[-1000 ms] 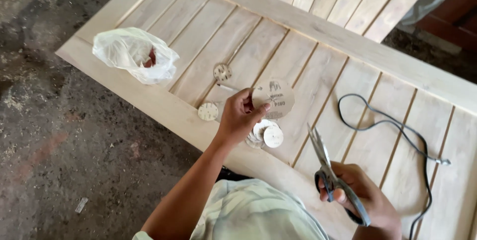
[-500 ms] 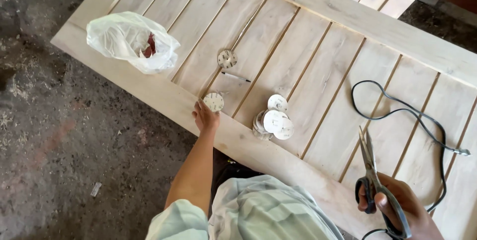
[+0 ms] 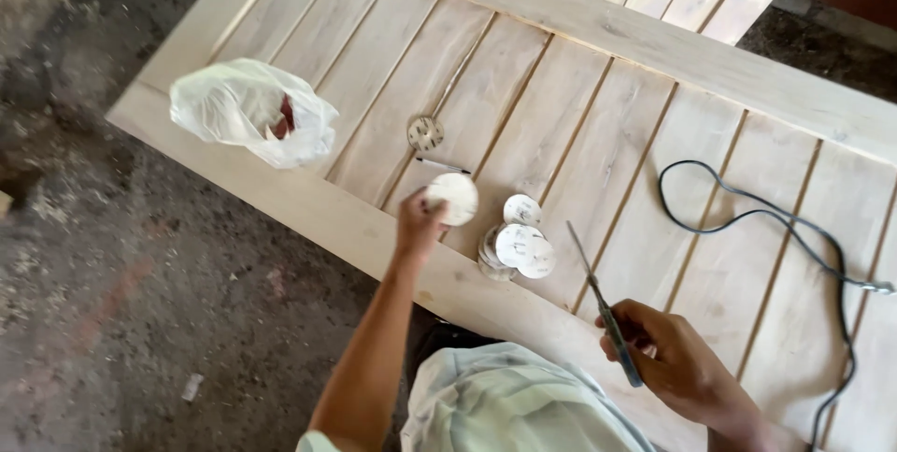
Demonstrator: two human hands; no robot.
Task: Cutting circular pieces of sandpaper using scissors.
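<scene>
Left hand grips one round pale sanding disc; right hand grips grey metal scissors. Nearby: one disc pile, one white plastic bag, one black cable.

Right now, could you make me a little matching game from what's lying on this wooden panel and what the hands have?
Things:
1. scissors
2. single round disc
3. plastic bag
4. black cable

Places:
A. lying loose near the panel's right end
B. held in the left hand
C. sitting near the panel's left corner
D. held in the right hand

Pairs: 1-D, 2-B, 3-C, 4-A
</scene>
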